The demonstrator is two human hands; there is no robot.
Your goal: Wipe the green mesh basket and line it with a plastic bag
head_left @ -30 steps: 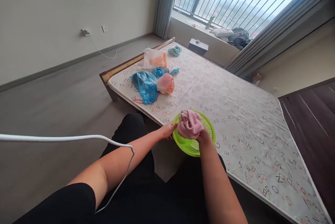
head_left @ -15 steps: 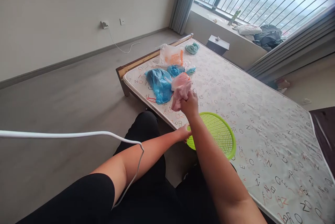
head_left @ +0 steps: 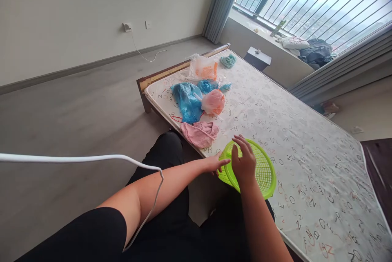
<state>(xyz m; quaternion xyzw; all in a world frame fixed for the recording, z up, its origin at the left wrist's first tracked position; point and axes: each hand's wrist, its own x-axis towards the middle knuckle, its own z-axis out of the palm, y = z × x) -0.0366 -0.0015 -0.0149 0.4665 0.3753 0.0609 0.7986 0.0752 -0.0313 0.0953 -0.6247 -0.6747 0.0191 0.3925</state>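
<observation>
One basket [head_left: 265,172], lettered mattress [head_left: 301,151], barred window [head_left: 306,10]

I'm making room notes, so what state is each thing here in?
Basket, tilted
Left hand, at basket's rim
Right hand, open
Pink cloth, crumpled
Blue bags, crumpled
White bag, crumpled
Pink bag, bulging
Teal bundle, coiled
Curtains, drawn back
Plug, plugged in

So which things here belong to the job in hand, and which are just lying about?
In the job, it seems:
Green plastic mesh basket, left hand on its rim, open right hand close by
Rumpled pink cloth, just set down

Probably just lying about:
Spread blue plastic bag
Rounded translucent pinkish bag
White-and-orange plastic bag
Coiled teal bundle
</observation>
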